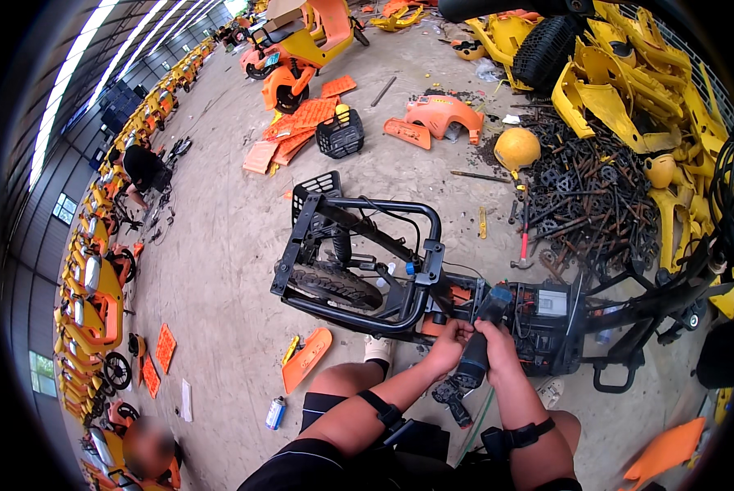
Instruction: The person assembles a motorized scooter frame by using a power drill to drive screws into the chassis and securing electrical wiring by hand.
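In front of me a stripped black scooter frame (422,288) lies across the floor, its wheel (336,286) to the left. My right hand (496,344) has its fingers curled against a dark cylindrical object (475,353), which slants over the frame's middle. Just left of that object, my left hand (452,342) has its fingertips pinched together over the frame; whatever is in them is too small to tell. Beneath the cylinder's lower end rests a dark cordless power tool (450,396). Right of my hands, a dark box-like compartment (547,304) with wiring sits in the frame.
A heap of dark metal parts (600,192) and yellow body panels (628,82) spreads at the right. A red-handled hammer (525,237) lies beside it. Orange panels (301,121) and a spray can (276,412) are on the floor. Another person (143,168) crouches at far left.
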Demonstrator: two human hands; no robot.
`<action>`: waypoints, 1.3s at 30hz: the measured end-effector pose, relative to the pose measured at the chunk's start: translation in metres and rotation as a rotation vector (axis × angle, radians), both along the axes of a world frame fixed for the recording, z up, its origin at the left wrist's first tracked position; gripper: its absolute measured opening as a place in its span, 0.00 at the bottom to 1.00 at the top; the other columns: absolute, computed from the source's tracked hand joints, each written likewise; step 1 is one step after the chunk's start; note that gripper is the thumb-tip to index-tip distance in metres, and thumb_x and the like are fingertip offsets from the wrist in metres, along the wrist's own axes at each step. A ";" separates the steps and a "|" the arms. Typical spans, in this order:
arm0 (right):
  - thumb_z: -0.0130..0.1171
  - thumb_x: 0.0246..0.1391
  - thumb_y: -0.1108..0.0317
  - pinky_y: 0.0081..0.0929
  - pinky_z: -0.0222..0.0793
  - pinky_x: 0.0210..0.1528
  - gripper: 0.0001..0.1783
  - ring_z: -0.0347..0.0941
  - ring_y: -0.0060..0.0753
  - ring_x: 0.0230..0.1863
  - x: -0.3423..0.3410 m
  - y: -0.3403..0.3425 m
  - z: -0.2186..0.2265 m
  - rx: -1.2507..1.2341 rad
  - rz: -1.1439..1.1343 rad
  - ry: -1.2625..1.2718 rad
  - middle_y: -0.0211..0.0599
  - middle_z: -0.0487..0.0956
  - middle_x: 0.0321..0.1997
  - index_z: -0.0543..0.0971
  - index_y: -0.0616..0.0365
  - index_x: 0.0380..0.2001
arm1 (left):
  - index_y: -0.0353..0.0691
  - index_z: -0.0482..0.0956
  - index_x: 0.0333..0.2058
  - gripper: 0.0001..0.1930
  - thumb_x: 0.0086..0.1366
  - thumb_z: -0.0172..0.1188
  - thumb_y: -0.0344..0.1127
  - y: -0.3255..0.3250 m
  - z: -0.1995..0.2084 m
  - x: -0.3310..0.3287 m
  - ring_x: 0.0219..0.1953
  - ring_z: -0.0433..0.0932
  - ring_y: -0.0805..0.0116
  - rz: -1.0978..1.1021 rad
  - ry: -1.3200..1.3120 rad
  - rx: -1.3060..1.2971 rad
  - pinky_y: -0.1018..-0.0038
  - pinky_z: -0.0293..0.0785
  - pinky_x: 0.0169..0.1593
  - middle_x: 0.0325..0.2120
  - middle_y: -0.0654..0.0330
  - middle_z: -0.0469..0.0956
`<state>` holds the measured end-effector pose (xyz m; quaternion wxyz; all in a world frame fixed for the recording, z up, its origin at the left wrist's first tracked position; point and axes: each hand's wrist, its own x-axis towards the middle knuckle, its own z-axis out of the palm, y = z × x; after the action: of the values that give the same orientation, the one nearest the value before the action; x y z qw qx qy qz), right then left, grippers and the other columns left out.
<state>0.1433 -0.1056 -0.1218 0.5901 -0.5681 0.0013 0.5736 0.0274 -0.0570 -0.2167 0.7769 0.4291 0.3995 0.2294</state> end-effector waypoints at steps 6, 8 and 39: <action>0.60 0.55 0.65 0.25 0.74 0.36 0.14 0.78 0.28 0.32 0.000 -0.002 -0.007 0.002 -0.007 -0.023 0.35 0.78 0.34 0.76 0.60 0.42 | 0.36 0.71 0.46 0.14 0.63 0.59 0.21 -0.002 -0.001 0.000 0.40 0.74 0.75 0.009 -0.049 -0.013 0.79 0.71 0.46 0.38 0.62 0.74; 0.60 0.55 0.65 0.25 0.74 0.36 0.14 0.78 0.28 0.33 0.001 -0.003 -0.008 0.003 -0.006 -0.035 0.36 0.78 0.34 0.76 0.60 0.42 | 0.36 0.71 0.46 0.14 0.62 0.60 0.20 -0.003 0.002 0.001 0.40 0.73 0.75 0.008 -0.066 -0.030 0.79 0.71 0.46 0.38 0.62 0.74; 0.60 0.55 0.63 0.26 0.74 0.37 0.17 0.78 0.29 0.32 0.001 -0.008 -0.019 -0.016 -0.018 -0.068 0.37 0.79 0.34 0.75 0.62 0.44 | 0.36 0.74 0.45 0.12 0.64 0.51 0.19 -0.006 -0.002 0.000 0.40 0.74 0.75 -0.003 0.021 -0.011 0.79 0.70 0.47 0.37 0.63 0.76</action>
<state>0.1442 -0.1140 -0.1411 0.5904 -0.5921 -0.0092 0.5485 0.0270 -0.0627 -0.2189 0.7754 0.4276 0.4085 0.2215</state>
